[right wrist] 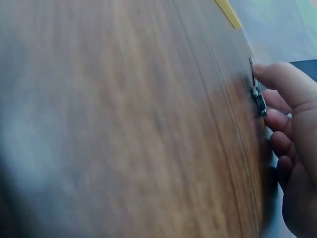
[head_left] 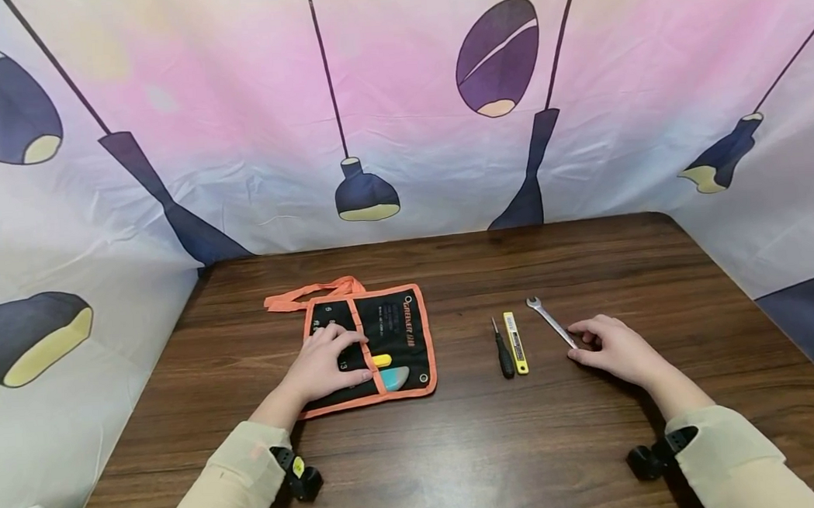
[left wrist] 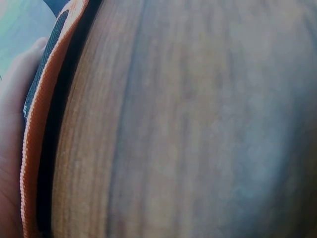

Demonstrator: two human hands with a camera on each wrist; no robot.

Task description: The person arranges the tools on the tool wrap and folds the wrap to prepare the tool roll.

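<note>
My left hand (head_left: 325, 361) rests flat on a black tool pouch (head_left: 393, 317) with orange trim, fingers spread over its pockets. A yellow piece (head_left: 382, 360) and a teal, rounded piece (head_left: 395, 378) poke out of the pouch beside my thumb. The left wrist view shows the pouch's orange edge (left wrist: 34, 144) along that hand. On the right, my right hand (head_left: 616, 350) pinches the near end of a silver wrench (head_left: 551, 323) between thumb and fingers, its open jaw end pointing away. From the right wrist view, the wrench (right wrist: 256, 94) appears edge-on at my thumb tip.
Between the hands lie a black-handled screwdriver (head_left: 504, 357) and a slim yellow tool (head_left: 516, 344) with a printed label, side by side. An orange tie strap (head_left: 311, 295) trails behind the pouch. A patterned cloth (head_left: 413, 129) hangs behind the brown wooden table (head_left: 461, 453).
</note>
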